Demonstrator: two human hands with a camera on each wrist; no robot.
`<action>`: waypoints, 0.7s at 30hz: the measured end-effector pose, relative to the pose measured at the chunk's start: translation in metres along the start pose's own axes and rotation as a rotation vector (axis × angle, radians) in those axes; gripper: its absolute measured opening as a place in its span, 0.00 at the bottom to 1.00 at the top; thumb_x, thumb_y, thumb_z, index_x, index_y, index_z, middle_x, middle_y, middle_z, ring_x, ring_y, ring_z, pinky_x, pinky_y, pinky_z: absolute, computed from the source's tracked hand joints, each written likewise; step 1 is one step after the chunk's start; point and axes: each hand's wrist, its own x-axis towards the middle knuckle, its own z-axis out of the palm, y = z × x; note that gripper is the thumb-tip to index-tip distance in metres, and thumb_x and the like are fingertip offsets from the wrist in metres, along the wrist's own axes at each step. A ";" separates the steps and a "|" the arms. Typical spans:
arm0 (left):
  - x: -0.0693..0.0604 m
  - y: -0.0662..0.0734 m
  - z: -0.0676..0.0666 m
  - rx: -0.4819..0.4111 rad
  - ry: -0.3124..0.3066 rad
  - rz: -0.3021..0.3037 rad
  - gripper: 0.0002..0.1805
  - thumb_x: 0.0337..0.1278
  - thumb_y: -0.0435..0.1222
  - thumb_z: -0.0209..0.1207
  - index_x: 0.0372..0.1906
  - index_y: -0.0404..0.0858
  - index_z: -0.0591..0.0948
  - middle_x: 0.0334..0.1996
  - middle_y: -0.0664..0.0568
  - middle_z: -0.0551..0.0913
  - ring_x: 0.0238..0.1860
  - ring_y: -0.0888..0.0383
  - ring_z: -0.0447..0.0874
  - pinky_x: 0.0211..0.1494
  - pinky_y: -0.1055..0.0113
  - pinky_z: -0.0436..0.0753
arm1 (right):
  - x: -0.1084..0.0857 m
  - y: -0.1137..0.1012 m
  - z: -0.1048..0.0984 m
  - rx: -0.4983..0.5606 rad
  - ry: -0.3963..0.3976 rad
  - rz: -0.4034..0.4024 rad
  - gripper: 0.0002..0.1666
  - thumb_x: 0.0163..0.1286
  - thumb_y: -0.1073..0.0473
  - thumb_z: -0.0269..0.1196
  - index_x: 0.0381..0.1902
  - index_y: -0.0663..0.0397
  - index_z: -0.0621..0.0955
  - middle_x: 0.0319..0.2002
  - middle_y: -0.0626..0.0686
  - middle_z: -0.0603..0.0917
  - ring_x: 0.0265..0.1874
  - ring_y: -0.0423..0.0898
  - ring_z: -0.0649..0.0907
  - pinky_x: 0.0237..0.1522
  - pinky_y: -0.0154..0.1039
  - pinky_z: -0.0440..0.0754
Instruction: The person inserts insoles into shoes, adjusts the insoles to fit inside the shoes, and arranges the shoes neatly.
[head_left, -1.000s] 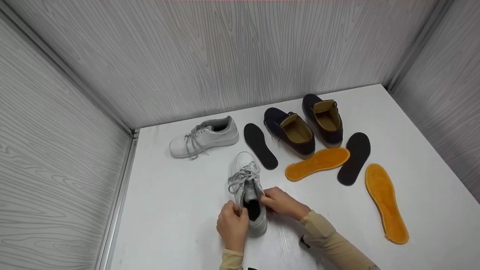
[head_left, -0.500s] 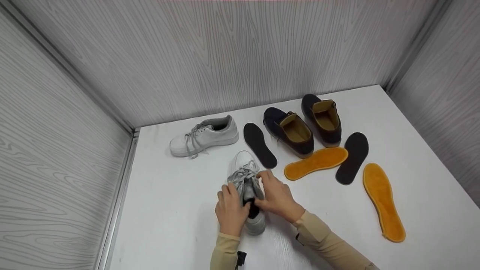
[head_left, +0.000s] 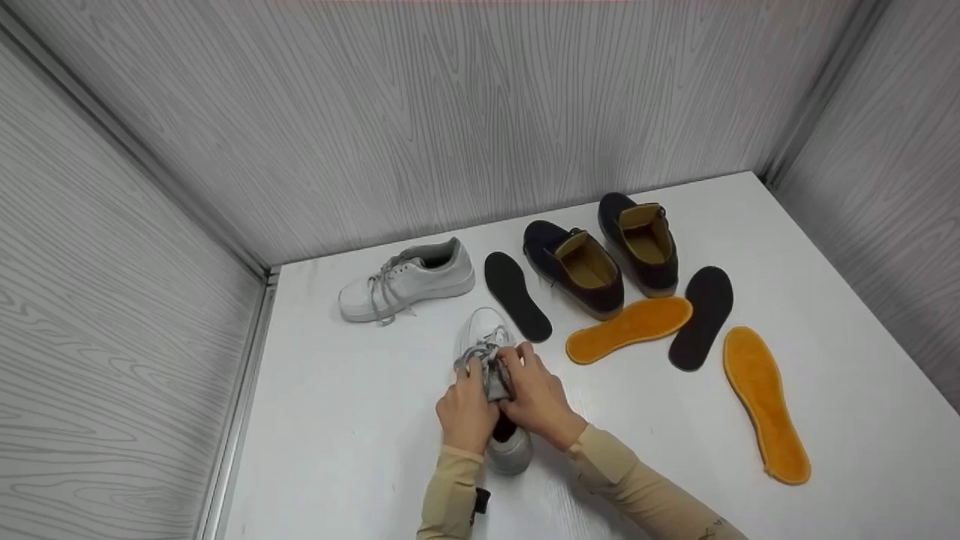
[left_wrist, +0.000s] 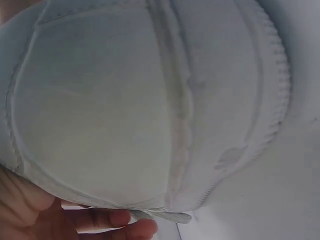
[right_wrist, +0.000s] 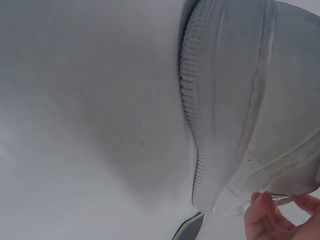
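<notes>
- Pale wood-grained panels (head_left: 450, 112) are enclosing a white counter (head_left: 337, 465) at its back and sides.
- One white sneaker (head_left: 510, 456) is standing sole-down between the two hands, its toe pointing toward the back panel.
- Left hand (head_left: 466, 412) is gripping the near-left edge of the upper, its fingers reaching toward the laces (head_left: 491, 348).
- Right hand (head_left: 538, 396) is pinching the opposite edge, fingers bent over the lacing and thumb at the opening.
- Judging by this, the person is straightening the upper around the tongue (head_left: 498, 388); continuing seems to be calling for an even hold on both edges.
- Whether an insole is lying in the dark opening, I cannot tell.
- Another white sneaker (head_left: 420, 283) is resting farther back, a black insole (head_left: 517, 296) lying just beside it.
- Navy shoes (head_left: 546, 241) and orange insoles (head_left: 628, 330) are occupying the right side.
</notes>
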 end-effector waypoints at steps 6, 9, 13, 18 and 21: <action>0.005 0.000 -0.005 0.067 0.086 0.055 0.23 0.32 0.33 0.73 0.41 0.35 0.77 0.24 0.43 0.81 0.15 0.45 0.79 0.15 0.54 0.74 | 0.010 0.006 -0.010 -0.029 0.039 -0.088 0.33 0.46 0.55 0.75 0.50 0.48 0.74 0.44 0.52 0.71 0.34 0.50 0.80 0.21 0.47 0.79; 0.010 0.001 -0.013 0.086 0.119 0.095 0.20 0.35 0.34 0.72 0.38 0.34 0.78 0.24 0.44 0.81 0.16 0.46 0.79 0.16 0.54 0.75 | 0.016 0.006 -0.018 -0.026 0.085 -0.134 0.29 0.46 0.53 0.76 0.47 0.48 0.77 0.45 0.51 0.73 0.34 0.48 0.80 0.21 0.46 0.79; 0.019 0.003 -0.023 0.083 0.164 0.162 0.17 0.38 0.34 0.71 0.37 0.34 0.80 0.28 0.44 0.83 0.20 0.46 0.81 0.19 0.55 0.77 | 0.024 0.004 -0.027 -0.002 0.142 -0.211 0.23 0.48 0.54 0.74 0.42 0.51 0.80 0.44 0.50 0.77 0.36 0.47 0.80 0.22 0.45 0.80; 0.028 0.003 -0.029 0.030 0.176 0.248 0.09 0.40 0.30 0.68 0.31 0.35 0.82 0.27 0.46 0.83 0.21 0.48 0.81 0.21 0.56 0.78 | 0.031 0.004 -0.034 0.009 0.167 -0.257 0.15 0.50 0.56 0.73 0.36 0.51 0.83 0.37 0.47 0.80 0.33 0.46 0.78 0.20 0.43 0.79; 0.032 0.001 -0.031 -0.064 0.133 0.268 0.06 0.42 0.28 0.65 0.29 0.34 0.82 0.26 0.45 0.83 0.21 0.48 0.81 0.21 0.56 0.78 | 0.033 0.005 -0.035 0.002 0.148 -0.259 0.11 0.52 0.57 0.72 0.33 0.50 0.84 0.33 0.47 0.82 0.31 0.46 0.77 0.19 0.43 0.78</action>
